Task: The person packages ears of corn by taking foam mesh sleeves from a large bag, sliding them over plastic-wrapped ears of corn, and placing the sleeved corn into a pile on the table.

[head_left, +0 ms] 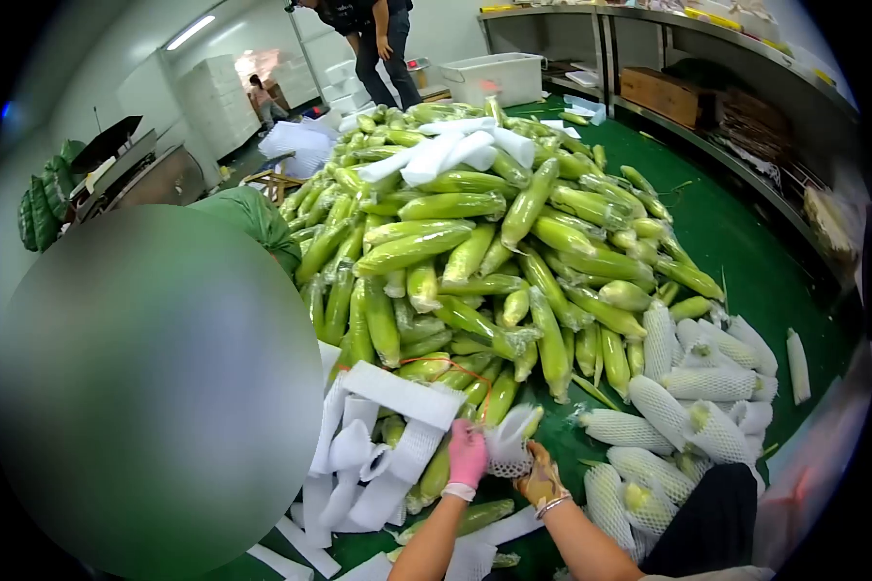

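My left hand, in a pink glove, is closed at the left side of a white foam net sleeve. On the sleeve's right side, my right hand, in a stained tan glove, has its fingers wrapped round the lower edge. Pale green shows at the top of the sleeve. Ahead of both hands rises a big pile of green corn ears in clear film. Flat white foam sleeves lie to the left of my left hand. Net-covered ears are heaped at the right.
More foam sleeves rest on the pile's top. Behind it stand a person and a white bin. Metal shelving runs along the right. Another person is far back left. A large blurred area covers the left.
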Motion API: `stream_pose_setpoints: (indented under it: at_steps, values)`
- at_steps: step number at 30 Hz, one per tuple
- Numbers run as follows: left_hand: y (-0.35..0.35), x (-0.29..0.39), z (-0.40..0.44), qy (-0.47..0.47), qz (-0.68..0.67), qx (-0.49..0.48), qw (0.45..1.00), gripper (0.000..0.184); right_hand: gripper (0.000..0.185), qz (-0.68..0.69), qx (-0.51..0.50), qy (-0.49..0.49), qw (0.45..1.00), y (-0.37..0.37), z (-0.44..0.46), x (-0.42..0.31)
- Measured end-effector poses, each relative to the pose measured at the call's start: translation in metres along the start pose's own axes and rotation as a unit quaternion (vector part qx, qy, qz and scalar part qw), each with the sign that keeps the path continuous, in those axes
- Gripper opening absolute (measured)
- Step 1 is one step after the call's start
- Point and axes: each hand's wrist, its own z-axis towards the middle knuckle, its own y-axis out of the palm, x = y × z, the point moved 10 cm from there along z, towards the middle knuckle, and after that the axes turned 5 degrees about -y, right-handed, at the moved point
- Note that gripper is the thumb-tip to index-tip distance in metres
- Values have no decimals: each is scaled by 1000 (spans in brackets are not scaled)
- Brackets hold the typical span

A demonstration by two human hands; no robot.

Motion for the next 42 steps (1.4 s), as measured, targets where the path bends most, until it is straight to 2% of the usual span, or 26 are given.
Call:
stream_pose_setpoints:
  at_steps: [1,2,3,5,7,8,10,11,12,13,14,15,16,17,19,22,23,24,25,27,29,30,31,33,36,42]
  values:
    - [9,19,-7,75,232,-14,970,26,37,322,141,148,924,-14,1,57]
    - [24,28,-15,143,449,-25,881,26,33,164,166,68,970,-20,-5,49]
    - [26,10,-14,258,480,-55,837,28,34,98,153,-6,983,-32,0,66]
    - [28,23,-40,173,626,27,760,32,34,31,130,-74,988,-67,20,137]
    - [18,6,-45,100,656,-5,748,31,36,386,109,112,909,-75,33,225]
    - [2,-17,-44,98,656,1,748,31,18,-1,45,-64,997,-55,-2,105]
    - [26,-21,-87,434,448,-171,763,34,20,-148,78,-133,977,-55,-23,58]
    - [17,-31,-69,169,381,-180,891,34,22,-186,85,-161,966,-47,-37,26]
    - [27,-23,-96,-23,195,-220,956,34,21,-155,69,-175,970,-16,-67,-41]
    - [34,-13,-129,-206,-5,-179,962,34,25,-143,61,-140,978,-4,-84,-71]
    - [40,6,-149,-244,-7,-168,955,33,26,-109,46,-126,985,10,-98,-100]
    - [45,30,-146,-68,117,-209,969,33,26,-185,30,-114,976,35,-103,-145]
    - [50,36,-149,-70,19,-246,967,32,26,-258,14,-101,961,53,-104,-172]
    - [55,42,-153,-79,-80,-284,952,31,21,-244,-2,-80,966,48,-92,-154]
    - [53,18,-139,-279,-282,-152,905,29,17,-216,-17,-53,975,30,-40,-103]
    - [45,-10,-103,-238,-73,-117,961,23,10,-332,23,-149,931,18,-1,-107]
    - [50,-8,-102,-205,-49,-106,972,22,9,-189,28,-109,975,6,5,-98]
    - [59,3,-103,-172,-23,-94,980,21,9,-210,24,-132,968,-7,10,-97]
    - [67,14,-104,-140,4,-80,987,22,8,-336,-8,-186,923,-13,12,-102]
    - [91,9,-100,-177,-37,-62,982,21,8,-657,-84,-295,688,-11,12,-105]
    - [112,20,-89,-161,-17,-68,984,20,21,-313,-104,-196,923,-66,30,-85]
    - [124,32,-80,-137,8,-75,988,20,26,52,-96,-94,990,-96,45,-57]
    - [138,43,-76,-145,5,-85,986,21,41,37,60,-76,995,-92,43,-84]
    - [160,45,-54,-119,-21,-87,989,20,35,-56,36,-104,992,-111,76,-86]
    - [170,34,-17,-47,11,-47,998,21,31,119,12,-71,990,-96,111,-122]
    - [128,6,43,66,206,75,973,26,29,50,135,-51,988,-153,184,-16]
